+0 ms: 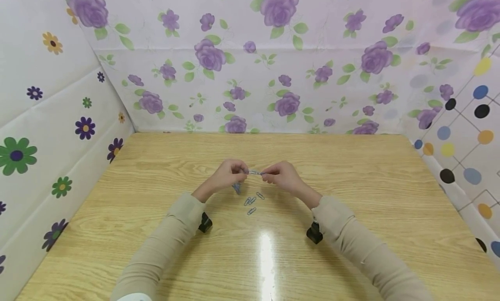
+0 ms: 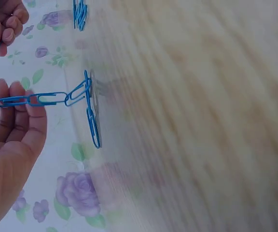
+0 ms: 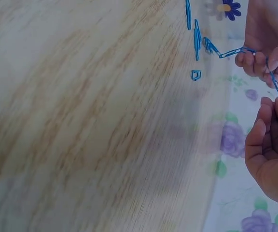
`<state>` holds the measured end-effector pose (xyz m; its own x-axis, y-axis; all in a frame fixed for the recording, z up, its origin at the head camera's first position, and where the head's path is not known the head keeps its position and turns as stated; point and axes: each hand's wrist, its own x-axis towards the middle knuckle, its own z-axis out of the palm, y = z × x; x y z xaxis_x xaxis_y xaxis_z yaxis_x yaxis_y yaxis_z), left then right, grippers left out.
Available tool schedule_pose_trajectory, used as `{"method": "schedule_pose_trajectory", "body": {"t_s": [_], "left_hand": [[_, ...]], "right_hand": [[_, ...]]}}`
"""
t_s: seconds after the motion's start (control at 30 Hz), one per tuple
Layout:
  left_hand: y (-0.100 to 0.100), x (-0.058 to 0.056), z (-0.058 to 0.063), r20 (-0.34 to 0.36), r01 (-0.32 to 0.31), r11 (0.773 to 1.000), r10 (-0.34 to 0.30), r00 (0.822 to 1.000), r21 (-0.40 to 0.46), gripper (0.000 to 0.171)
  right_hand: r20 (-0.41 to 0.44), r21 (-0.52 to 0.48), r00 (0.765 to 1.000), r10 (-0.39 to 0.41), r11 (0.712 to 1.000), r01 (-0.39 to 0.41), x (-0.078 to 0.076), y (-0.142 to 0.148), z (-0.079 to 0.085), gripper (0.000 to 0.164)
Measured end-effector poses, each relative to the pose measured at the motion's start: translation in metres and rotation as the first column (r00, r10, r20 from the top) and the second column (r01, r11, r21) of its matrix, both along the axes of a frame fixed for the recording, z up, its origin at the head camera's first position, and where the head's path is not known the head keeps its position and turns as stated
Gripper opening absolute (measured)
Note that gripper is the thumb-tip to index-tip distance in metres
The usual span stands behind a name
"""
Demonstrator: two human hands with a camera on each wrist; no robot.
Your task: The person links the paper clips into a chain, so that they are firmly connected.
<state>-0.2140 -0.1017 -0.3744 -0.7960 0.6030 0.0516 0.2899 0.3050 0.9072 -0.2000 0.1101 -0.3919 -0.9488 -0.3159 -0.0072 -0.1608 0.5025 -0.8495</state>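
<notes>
A chain of blue paper clips [image 1: 253, 172] is stretched between the two hands, held above the wooden table. My left hand [image 1: 229, 175] pinches it between thumb and fingers. At the other side, my right hand [image 1: 284, 177] pinches the end of the short stretch with thumb and forefinger. From the left hand the rest of the chain [image 2: 47, 99] runs across the fingers and down to the tabletop, where its lower links [image 1: 236, 187] lie bunched. Several loose paper clips [image 1: 251, 211] are scattered on the table, below and between the hands.
The wooden table [image 1: 164, 162] reaches back to a flower-print cloth wall [image 1: 250, 92]. Patterned cloths also stand at the left [image 1: 39, 118] and right [image 1: 465, 153]. A dark wrist camera [image 1: 205, 223] hangs under the left sleeve, another [image 1: 314, 233] under the right.
</notes>
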Motion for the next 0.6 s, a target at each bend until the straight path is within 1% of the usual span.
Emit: {"method": "schedule_pose_trajectory", "body": {"t_s": [0.03,0.07,0.17,0.23,0.3,0.37,0.5,0.6], "left_hand": [[0.0,0.0,0.0,0.005,0.0,1.0,0.0,1.0,-0.002,0.014],[0.001,0.0,-0.001,-0.006,0.001,1.0,-0.001,1.0,-0.01,0.016],[0.004,0.001,0.0,-0.073,0.004,0.999,-0.007,0.997,-0.044,0.023],[0.008,0.003,0.001,-0.131,0.005,0.998,-0.013,0.991,-0.056,0.022],[0.01,0.005,0.002,-0.163,-0.003,0.998,-0.006,0.987,-0.056,0.019],[0.012,0.007,0.003,-0.183,-0.018,0.998,0.007,0.983,-0.054,0.016],[0.013,0.008,0.003,-0.211,-0.025,0.998,0.011,0.977,-0.066,0.015],[0.013,0.006,0.004,-0.213,0.003,0.998,-0.017,0.977,-0.068,0.014]], "right_hand": [[-0.012,0.008,1.0,0.004,1.0,-0.004,0.001,0.0,0.001,0.019],[-0.025,0.012,1.0,0.01,1.0,-0.01,0.001,-0.001,0.002,0.018],[-0.069,0.027,0.997,0.03,0.999,-0.029,0.003,-0.002,0.002,0.018],[-0.093,0.038,0.995,0.039,0.999,-0.036,0.003,-0.003,0.003,0.018],[-0.109,0.043,0.993,0.048,0.998,-0.044,0.003,-0.004,0.002,0.019],[-0.114,0.041,0.992,0.057,0.998,-0.053,0.004,-0.005,0.002,0.019],[-0.101,0.03,0.993,0.058,0.998,-0.055,0.004,-0.007,0.003,0.019],[-0.092,0.031,0.995,0.045,0.999,-0.042,0.004,-0.008,0.003,0.019]]}}
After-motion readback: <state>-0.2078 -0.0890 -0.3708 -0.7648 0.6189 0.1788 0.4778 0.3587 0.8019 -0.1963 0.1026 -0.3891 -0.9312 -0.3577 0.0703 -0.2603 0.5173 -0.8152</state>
